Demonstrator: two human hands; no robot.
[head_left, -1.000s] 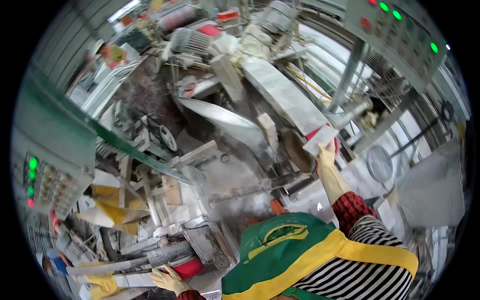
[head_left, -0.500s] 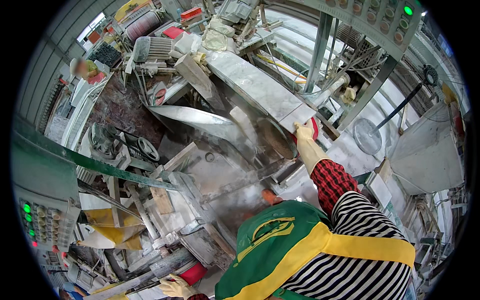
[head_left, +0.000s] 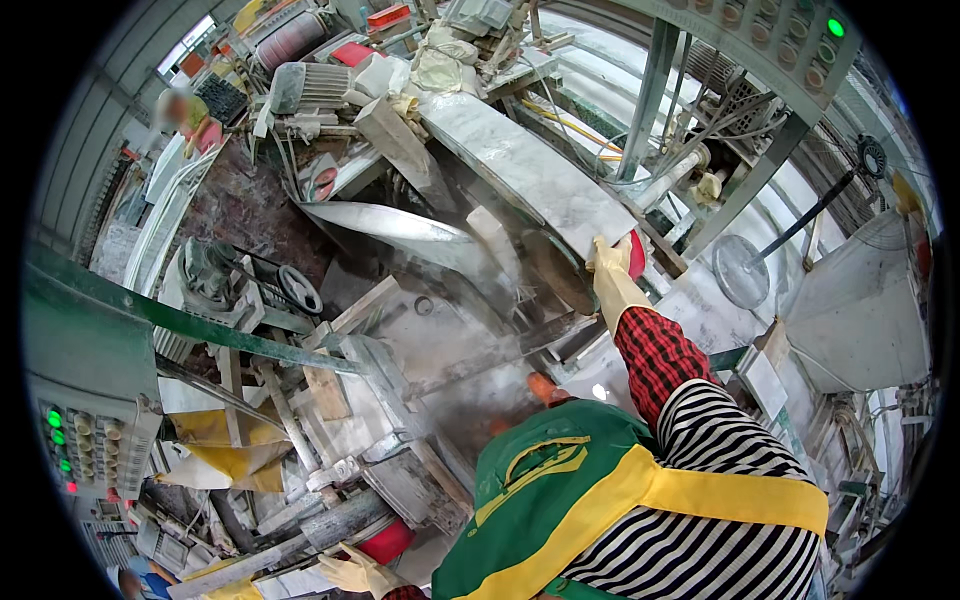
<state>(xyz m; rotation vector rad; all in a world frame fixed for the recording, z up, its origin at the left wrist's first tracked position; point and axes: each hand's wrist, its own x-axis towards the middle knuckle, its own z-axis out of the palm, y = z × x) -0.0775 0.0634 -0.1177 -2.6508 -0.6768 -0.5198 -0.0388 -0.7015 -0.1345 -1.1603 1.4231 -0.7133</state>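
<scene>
My right hand, in a cream rubber glove, is closed at the near end of a long grey-white stone slab. Its fingers curl over the slab's end; their undersides are hidden. Beside those fingers shows a red rounded piece. At the lower left, my left hand, gloved alike, has its fingers stretched out over a pale strip. A red rounded piece lies just above it. Whether the left fingertips touch the strip cannot be made out.
A control panel with lit buttons stands left, another upper right. A pedestal with a round plate is at right. Between my hands lie a dusty machine frame and a curved metal guard. Another person is far left.
The view has shifted slightly. The seam that crossed the slab beside my right hand no longer shows. My right hand stays at the slab's end, and my left hand stays spread at the lower left.
</scene>
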